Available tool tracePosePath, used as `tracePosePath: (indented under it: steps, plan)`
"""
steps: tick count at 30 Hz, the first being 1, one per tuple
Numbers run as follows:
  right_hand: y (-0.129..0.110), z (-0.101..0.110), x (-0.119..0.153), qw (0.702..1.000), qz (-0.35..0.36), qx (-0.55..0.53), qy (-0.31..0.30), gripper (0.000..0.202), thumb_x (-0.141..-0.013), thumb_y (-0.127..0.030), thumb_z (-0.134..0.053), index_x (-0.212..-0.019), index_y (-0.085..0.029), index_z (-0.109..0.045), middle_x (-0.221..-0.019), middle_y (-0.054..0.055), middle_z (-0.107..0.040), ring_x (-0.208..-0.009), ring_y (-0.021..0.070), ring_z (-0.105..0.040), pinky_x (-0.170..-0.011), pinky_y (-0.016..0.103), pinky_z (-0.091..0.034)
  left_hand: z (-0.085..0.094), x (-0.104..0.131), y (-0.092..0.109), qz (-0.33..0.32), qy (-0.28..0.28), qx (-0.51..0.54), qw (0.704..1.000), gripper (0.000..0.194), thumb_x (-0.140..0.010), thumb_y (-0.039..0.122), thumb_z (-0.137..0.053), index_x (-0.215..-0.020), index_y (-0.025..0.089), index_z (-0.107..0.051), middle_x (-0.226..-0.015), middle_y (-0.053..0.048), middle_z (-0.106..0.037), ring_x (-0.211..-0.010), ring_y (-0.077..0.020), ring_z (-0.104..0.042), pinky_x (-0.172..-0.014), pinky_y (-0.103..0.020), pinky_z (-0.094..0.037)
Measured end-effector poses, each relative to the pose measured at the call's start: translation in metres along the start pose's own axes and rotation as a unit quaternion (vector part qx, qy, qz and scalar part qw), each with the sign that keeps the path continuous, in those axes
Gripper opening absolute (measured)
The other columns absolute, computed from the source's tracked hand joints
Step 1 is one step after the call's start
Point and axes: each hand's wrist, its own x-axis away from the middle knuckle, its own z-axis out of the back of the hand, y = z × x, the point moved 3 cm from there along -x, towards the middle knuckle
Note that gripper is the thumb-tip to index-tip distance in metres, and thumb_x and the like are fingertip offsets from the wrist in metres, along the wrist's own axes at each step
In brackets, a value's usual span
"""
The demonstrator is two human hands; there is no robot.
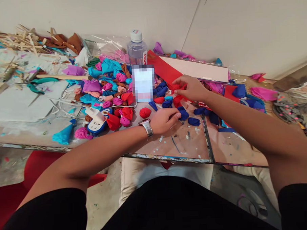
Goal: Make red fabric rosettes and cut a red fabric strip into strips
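1. The right hand [193, 89] is over the red scraps [177, 88]; its thumb and forefinger stand a little apart beside them; I cannot tell whether they grip one.
2. The left hand [164, 121], with a watch [147, 128] at its wrist, is low over the table [195, 142]; its thumb and forefinger are close together beside the blue bud [183, 114]; whether they pinch it is hidden.
3. Another blue bud lies just beside that one, on the near side; the red strip [165, 68] runs beyond the right hand; the phone [143, 84] is in front of the bottle [137, 51].
4. A careless pull on the strip could drag scraps along or knock the phone, since all lie so close together; a shove at the phone could tip the bottle.
5. The left forearm crosses the table's near edge; a sideways sweep could push buds off it, or snag the power strip [96, 126].
6. The buds look like thin, crumpled paper; too hard a pinch could flatten or tear them.
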Motion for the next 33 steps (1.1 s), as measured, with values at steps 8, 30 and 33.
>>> tracePosePath:
  steps: [8, 30, 33]
  plan:
    - [-0.018, 0.035, 0.009, 1.000, -0.024, 0.018, -0.004, 0.040, -0.079, -0.044, -0.094, -0.110, -0.024, -0.082, -0.111, 0.010, -0.079, -0.091, 0.0295, -0.071, -0.094, 0.054, -0.058, -0.002, 0.001, 0.004, -0.035, -0.014, -0.021, 0.999, 0.048, -0.113, 0.050, -0.040, -0.097, 0.018, -0.072, -0.085, -0.007, -0.075, -0.074, -0.0198, -0.065, -0.072, -0.034, -0.042]
    - [-0.180, -0.075, -0.048, 0.965, 0.195, 0.109, -0.134, 0.032, -0.092, -0.007, -0.072, -0.117, -0.027, -0.072, -0.126, 0.003, -0.077, -0.111, 0.0265, -0.070, -0.082, 0.039, -0.049, -0.012, 0.006, 0.013, -0.152, -0.135, -0.092, 0.975, 0.045, -0.114, 0.045, -0.042, -0.088, 0.020, -0.069, -0.088, -0.011, -0.077, -0.081, -0.0229, -0.071, -0.072, -0.037, -0.043]
    - [-0.196, -0.109, -0.072, 0.939, 0.224, 0.197, -0.170, 0.036, -0.095, 0.000, -0.066, -0.120, -0.026, -0.070, -0.127, 0.002, -0.077, -0.105, 0.0230, -0.071, -0.077, 0.034, -0.046, -0.014, 0.006, 0.010, -0.156, -0.133, -0.090, 0.975, 0.042, -0.114, 0.042, -0.044, -0.090, 0.021, -0.071, -0.095, -0.011, -0.080, -0.086, -0.0228, -0.073, -0.075, -0.037, -0.045]
